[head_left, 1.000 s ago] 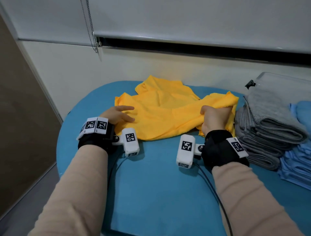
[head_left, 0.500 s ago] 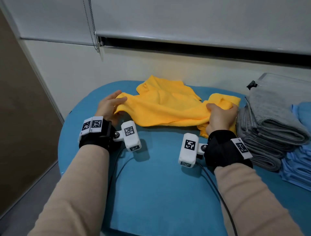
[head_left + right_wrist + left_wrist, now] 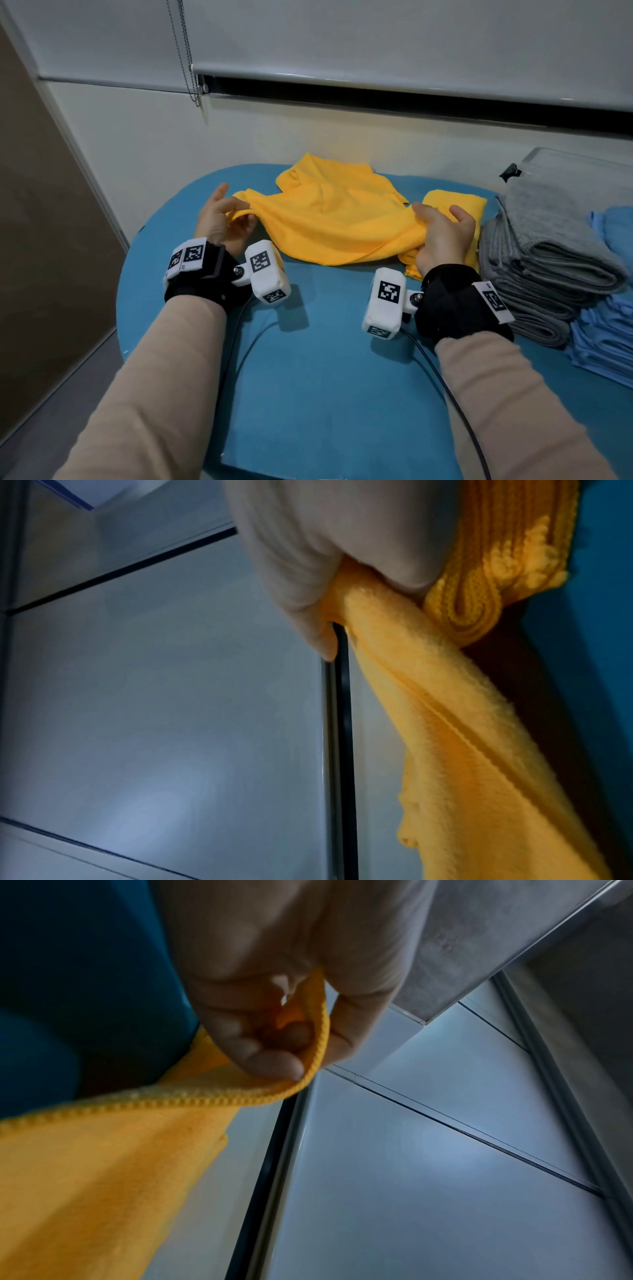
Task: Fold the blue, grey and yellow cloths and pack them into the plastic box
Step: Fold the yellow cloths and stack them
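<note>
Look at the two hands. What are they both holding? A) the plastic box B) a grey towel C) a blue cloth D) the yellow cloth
D: the left hand pinches one hemmed edge of the yellow cloth and the right hand grips its other end, while the grey towels lie untouched on the right.

Sleeves: long beige sleeves [image 3: 144, 387] cover both forearms down to the wrists.
Wrist bands: a wide black strap [image 3: 202, 277] wraps the left wrist; a matching black strap [image 3: 455, 305] wraps the right.
Markers: white blocks printed with black-and-white square codes sit on the outer side of each strap.
Cameras: a white boxy camera unit [image 3: 267, 270] on the left wrist, another [image 3: 385, 303] on the right, each bearing square codes and fixed by a metal screw.
Cables: a black cable [image 3: 445, 387] trails from each camera unit.
</note>
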{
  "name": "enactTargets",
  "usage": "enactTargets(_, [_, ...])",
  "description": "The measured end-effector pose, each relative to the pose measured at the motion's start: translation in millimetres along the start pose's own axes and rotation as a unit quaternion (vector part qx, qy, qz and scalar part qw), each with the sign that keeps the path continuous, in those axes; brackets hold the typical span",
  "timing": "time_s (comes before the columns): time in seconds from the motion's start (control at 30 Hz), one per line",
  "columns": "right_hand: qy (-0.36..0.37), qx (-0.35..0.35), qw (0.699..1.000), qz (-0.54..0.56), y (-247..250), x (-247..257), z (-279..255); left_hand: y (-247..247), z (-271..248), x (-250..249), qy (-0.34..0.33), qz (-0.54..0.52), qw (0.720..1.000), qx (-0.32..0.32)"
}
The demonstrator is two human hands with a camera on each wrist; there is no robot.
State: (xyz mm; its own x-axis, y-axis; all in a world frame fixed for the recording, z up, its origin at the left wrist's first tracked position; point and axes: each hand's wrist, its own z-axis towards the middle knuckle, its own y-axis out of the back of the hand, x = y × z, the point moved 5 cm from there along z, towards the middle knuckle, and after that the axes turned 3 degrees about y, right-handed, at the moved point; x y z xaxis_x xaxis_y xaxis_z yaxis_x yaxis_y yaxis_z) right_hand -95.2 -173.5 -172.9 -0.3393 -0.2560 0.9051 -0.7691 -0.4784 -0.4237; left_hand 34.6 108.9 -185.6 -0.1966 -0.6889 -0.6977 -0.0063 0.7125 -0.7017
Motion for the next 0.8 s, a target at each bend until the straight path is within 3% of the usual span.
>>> enactTargets(0.23, [0.022, 0.055, 0.997, -0.048, -8.2, 3.6, -3.5, 11.9, 7.4, 2.3, -0.004, 0.021, 0.999, -0.046])
enactTargets(0.33, [0.01, 0.049, 0.998, -0.041, -6.7, 0.1, 1.3, 11.6, 8.2, 1.3, -0.001, 0.012, 0.999, -0.035])
enactTargets(0.53, [-0.032, 0.074, 0.996, 0.024, -6.2, 1.3, -1.8, -9.0, -5.4, -4.5, -0.011, 0.01, 0.997, 0.075])
enactTargets(0.67, [-0.025, 0.18, 0.981, 0.063, -19.0, 5.8, -9.3, -25.3, -14.9, -0.2, -0.004, 0.07, 0.985, 0.16])
enactTargets(0.8, [-0.079, 0.295, 0.942, 0.14, -44.9, 2.2, -28.0, -50.9, -25.1, 21.6, 0.012, 0.155, 0.956, 0.249])
